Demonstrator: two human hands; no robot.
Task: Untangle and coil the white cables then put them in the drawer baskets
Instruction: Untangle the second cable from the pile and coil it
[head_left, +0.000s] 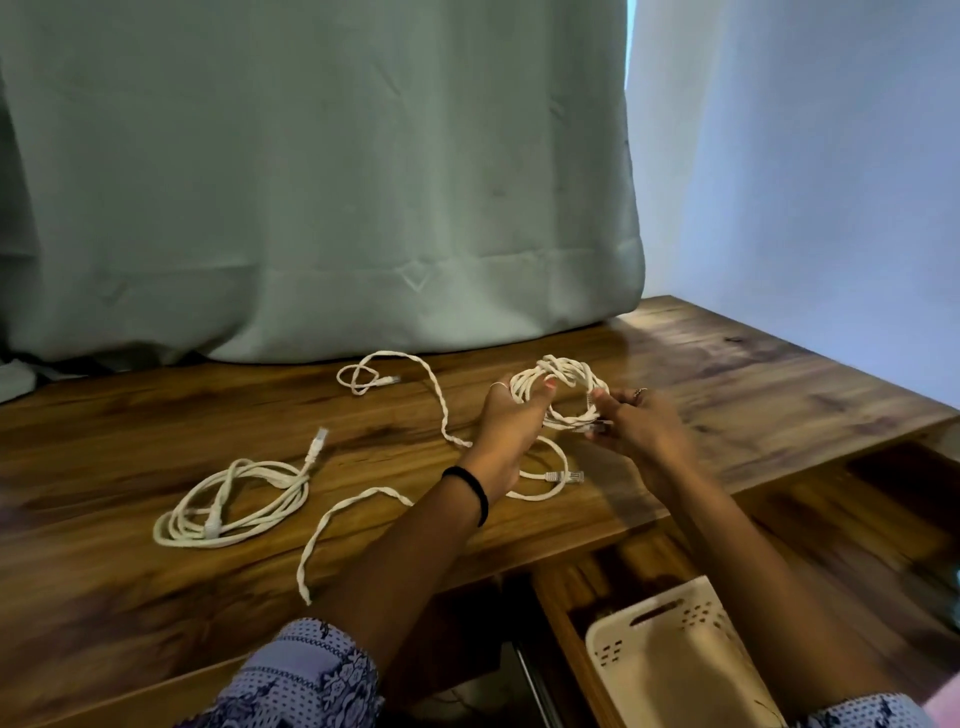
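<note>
Holding the coil (558, 395) above the desk (156, 415), the left hand (506, 415) grasps its left side and the right hand (636, 423) pinches its plug end. The basket (670, 654) lies below, nearer the right hand, in the open drawer.

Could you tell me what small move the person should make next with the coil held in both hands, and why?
Probably tuck the plug end into the loops. The left hand grips the coil and the right hand pinches the connector at its edge, so winding looks nearly finished. The coil could then go down into the white basket in the open drawer. A looser cable waits on the table.
</note>
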